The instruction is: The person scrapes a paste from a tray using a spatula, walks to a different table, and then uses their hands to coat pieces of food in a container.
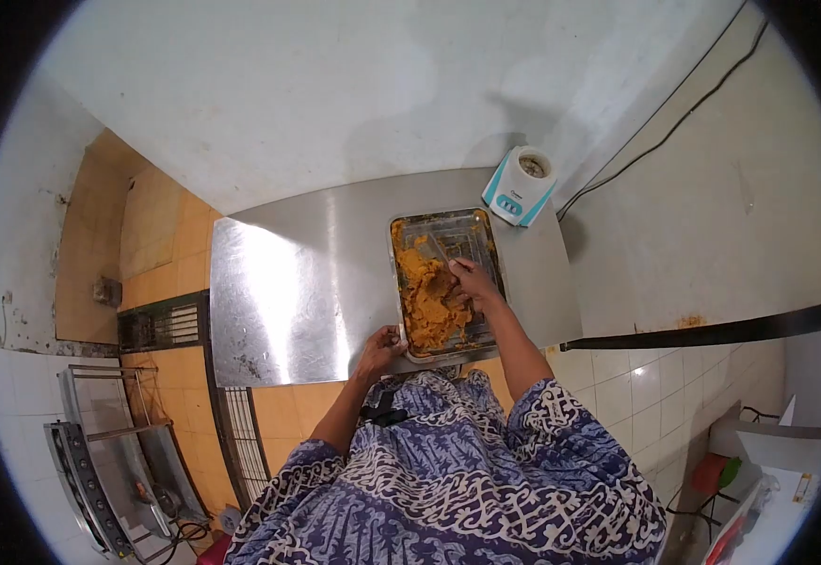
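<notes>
A rectangular metal tray (pixel 497 250) lies on the steel table, with orange mash (pixel 426 299) heaped mostly along its left and near side. Thin smears of the mash coat the tray's bottom and far edge. At the near left corner, my left hand (pixel 382 350) grips the tray's rim, fingers bent around it. My right hand (pixel 472 282) is closed over the middle of the tray, right at the mash. From its fingers a thin, flat-bladed tool (pixel 438 249) points toward the far left; its exact kind is too small to make out.
A white and turquoise blender base (pixel 521 186) stands at the table's far right, against the wall. Bare steel tabletop (pixel 288 292) stretches left of the tray. A black cable (pixel 660 141) runs down the right wall. A metal rack (pixel 114 433) stands on the floor at left.
</notes>
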`<action>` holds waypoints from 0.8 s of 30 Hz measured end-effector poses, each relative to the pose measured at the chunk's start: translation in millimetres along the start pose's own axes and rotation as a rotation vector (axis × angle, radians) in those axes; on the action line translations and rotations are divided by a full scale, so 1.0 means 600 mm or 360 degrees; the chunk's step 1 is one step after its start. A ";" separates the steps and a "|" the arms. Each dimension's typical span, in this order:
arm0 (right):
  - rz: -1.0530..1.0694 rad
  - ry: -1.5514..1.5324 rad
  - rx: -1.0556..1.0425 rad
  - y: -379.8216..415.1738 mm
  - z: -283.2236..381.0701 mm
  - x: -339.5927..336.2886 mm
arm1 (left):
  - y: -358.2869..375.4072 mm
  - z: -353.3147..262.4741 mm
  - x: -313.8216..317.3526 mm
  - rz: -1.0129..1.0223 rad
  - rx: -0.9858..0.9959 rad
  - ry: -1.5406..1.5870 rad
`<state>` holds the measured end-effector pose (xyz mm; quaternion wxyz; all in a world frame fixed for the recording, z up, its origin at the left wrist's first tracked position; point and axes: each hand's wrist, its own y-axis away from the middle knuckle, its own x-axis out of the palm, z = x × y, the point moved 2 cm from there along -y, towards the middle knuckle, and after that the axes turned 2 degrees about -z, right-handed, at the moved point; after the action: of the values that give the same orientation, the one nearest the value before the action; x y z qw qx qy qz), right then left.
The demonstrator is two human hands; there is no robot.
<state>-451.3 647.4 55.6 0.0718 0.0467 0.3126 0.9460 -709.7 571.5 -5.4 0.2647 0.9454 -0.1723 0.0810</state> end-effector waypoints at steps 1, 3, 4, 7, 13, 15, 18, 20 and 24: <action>-0.0008 -0.0018 0.0007 -0.005 -0.001 -0.002 | 0.001 0.001 0.000 -0.0003 -0.0002 0.0019; 0.0085 -0.0071 0.0032 -0.014 -0.001 -0.005 | 0.004 -0.001 0.000 -0.0023 -0.0008 0.0031; 0.0127 -0.0096 0.0047 -0.018 -0.002 -0.010 | 0.006 -0.005 0.005 -0.0028 -0.0013 0.0040; 0.0167 -0.0569 0.0136 -0.020 -0.002 -0.017 | 0.000 0.002 0.003 -0.0011 0.0009 0.0100; -0.0081 0.0345 -0.0088 0.018 0.012 -0.046 | 0.001 -0.006 0.007 -0.0063 -0.0072 -0.0015; -0.0039 0.0762 -0.0383 0.000 -0.011 -0.043 | 0.005 -0.007 0.009 -0.0045 -0.0055 0.0088; -0.0119 0.1217 -0.0417 0.020 -0.011 0.001 | 0.003 -0.008 0.007 -0.0032 -0.0040 0.0146; -0.0030 0.1451 -0.0400 0.038 -0.010 0.024 | 0.002 -0.007 0.007 -0.0029 -0.0006 0.0138; -0.0135 0.1905 -0.0800 0.074 -0.044 0.038 | -0.040 0.044 -0.016 0.0001 0.0036 0.0095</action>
<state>-482.0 600.7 62.1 -0.0688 -0.5190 0.0693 0.8492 -707.9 579.3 -41.5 0.2591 0.9454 -0.1638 0.1111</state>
